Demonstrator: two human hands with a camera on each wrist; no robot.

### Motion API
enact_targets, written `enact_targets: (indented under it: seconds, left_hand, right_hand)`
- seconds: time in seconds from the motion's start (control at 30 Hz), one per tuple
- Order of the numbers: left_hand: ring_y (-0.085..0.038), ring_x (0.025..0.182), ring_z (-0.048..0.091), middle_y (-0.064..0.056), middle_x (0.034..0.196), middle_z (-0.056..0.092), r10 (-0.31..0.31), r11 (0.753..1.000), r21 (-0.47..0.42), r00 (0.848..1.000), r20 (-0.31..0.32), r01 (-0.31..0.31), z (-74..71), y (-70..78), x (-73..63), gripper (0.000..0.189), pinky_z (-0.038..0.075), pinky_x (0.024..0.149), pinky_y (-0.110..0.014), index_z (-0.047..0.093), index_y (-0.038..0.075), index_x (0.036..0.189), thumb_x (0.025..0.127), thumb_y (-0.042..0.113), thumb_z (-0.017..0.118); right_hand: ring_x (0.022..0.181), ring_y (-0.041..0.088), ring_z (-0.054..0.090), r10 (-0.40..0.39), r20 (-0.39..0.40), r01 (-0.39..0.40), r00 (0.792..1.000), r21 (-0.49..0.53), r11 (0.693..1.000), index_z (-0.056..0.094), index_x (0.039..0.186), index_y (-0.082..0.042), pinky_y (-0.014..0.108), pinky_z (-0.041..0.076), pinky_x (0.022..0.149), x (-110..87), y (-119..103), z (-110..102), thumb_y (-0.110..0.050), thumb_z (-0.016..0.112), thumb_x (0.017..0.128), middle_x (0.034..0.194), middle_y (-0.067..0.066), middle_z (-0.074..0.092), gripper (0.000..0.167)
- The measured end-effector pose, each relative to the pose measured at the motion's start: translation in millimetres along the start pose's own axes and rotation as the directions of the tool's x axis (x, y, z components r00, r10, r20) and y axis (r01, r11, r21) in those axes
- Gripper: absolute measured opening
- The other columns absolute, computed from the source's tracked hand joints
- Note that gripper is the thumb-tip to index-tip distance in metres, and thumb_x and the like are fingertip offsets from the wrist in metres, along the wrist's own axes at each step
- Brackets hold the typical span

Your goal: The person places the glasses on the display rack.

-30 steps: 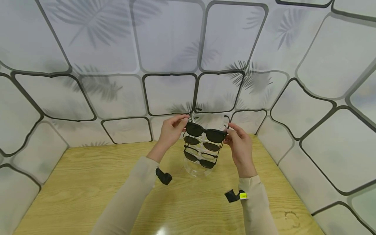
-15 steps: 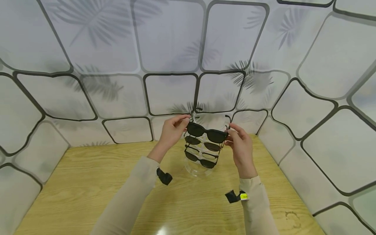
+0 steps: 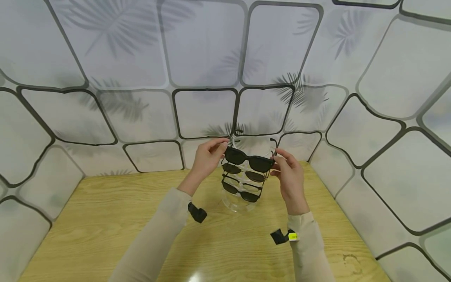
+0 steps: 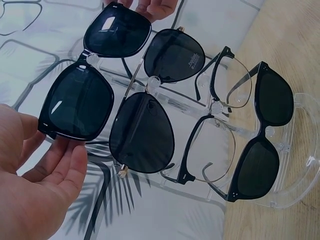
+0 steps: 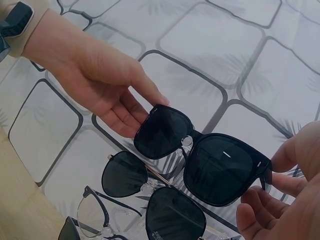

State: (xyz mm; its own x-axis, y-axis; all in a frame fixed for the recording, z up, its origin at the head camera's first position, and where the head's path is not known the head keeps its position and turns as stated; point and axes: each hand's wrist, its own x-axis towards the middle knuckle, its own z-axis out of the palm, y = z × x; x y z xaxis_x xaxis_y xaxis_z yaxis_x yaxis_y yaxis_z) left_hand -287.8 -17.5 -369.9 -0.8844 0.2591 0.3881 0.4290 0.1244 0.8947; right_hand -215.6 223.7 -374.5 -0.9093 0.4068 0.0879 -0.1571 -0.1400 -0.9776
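Note:
Black thick-framed sunglasses (image 3: 236,156) sit at the top of a clear display stand (image 3: 230,204), their bridge at its nose peg in the left wrist view. My left hand (image 3: 205,159) pinches their left end by the hinge. At the opposite end, my right hand (image 3: 291,177) grips the corner between thumb and fingers, as the right wrist view (image 5: 292,200) shows closely. Below hang dark sunglasses with gold hinges (image 4: 142,132), then clear half-rim eyeglasses (image 4: 191,145). Lowest is another black pair of sunglasses (image 4: 259,170). Temples of the top pair are unfolded, pointing back.
The stand's round clear base rests on a light wood table (image 3: 116,223), close to the back wall (image 3: 206,113). A patterned side wall (image 3: 398,168) rises at the right. Black wrist cameras (image 3: 197,212) are strapped over both sleeves.
Almost nothing differs. The whole head view shifts very slightly to the right, while both hands keep their hold on the top sunglasses.

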Motion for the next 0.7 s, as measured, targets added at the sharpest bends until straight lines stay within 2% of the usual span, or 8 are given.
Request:
enact_targets:
  seconds: [0.2, 0.43, 0.6, 0.7]
  left_hand:
    - [-0.040, 0.103, 0.070, -0.023, 0.126, 0.072, -0.007, 1.000, -0.011, 1.000, 0.005, 0.007, 0.1, 0.2, -0.5, 0.035, 0.062, 0.095, -0.052, 0.067, -0.001, 0.138, 0.110, 0.019, 0.059]
    - [-0.038, 0.107, 0.071, -0.022, 0.126, 0.073, -0.014, 1.000, -0.006, 1.000, 0.009, 0.014, -1.3, -0.6, -0.7, 0.035, 0.062, 0.095, -0.049, 0.067, 0.001, 0.139, 0.110, 0.020, 0.059]
    - [-0.039, 0.108, 0.072, -0.022, 0.123, 0.074, -0.017, 1.000, -0.003, 1.000, 0.005, 0.017, -3.8, -1.5, -2.8, 0.037, 0.061, 0.096, -0.051, 0.066, 0.005, 0.141, 0.109, 0.022, 0.061]
    - [-0.036, 0.109, 0.073, -0.019, 0.119, 0.076, -0.019, 0.999, 0.034, 1.000, -0.003, 0.019, -7.1, -2.5, -5.4, 0.036, 0.059, 0.099, -0.052, 0.068, 0.010, 0.140, 0.109, 0.025, 0.062]
  right_hand:
    - [0.069, 0.007, 0.067, 0.002, -0.019, -0.002, 1.000, -0.013, 1.000, 0.071, 0.124, -0.013, 0.021, 0.056, 0.061, -1.6, -0.9, 0.4, -0.009, 0.060, 0.104, 0.094, -0.006, 0.072, 0.024]
    - [0.071, 0.005, 0.067, -0.002, -0.013, 0.001, 1.000, -0.057, 0.998, 0.063, 0.141, -0.004, 0.020, 0.057, 0.063, -1.9, -0.9, -0.2, -0.013, 0.058, 0.106, 0.097, -0.008, 0.067, 0.036]
    - [0.074, 0.006, 0.066, -0.015, -0.034, 0.012, 0.999, -0.085, 0.996, 0.062, 0.142, -0.006, 0.019, 0.057, 0.065, -1.9, -1.5, -1.5, -0.014, 0.059, 0.106, 0.099, -0.007, 0.065, 0.037]
    - [0.079, 0.007, 0.065, -0.049, -0.058, 0.041, 0.997, -0.139, 0.989, 0.063, 0.140, -0.009, 0.019, 0.056, 0.067, -3.5, -3.6, -3.0, -0.017, 0.060, 0.106, 0.099, -0.009, 0.065, 0.035]
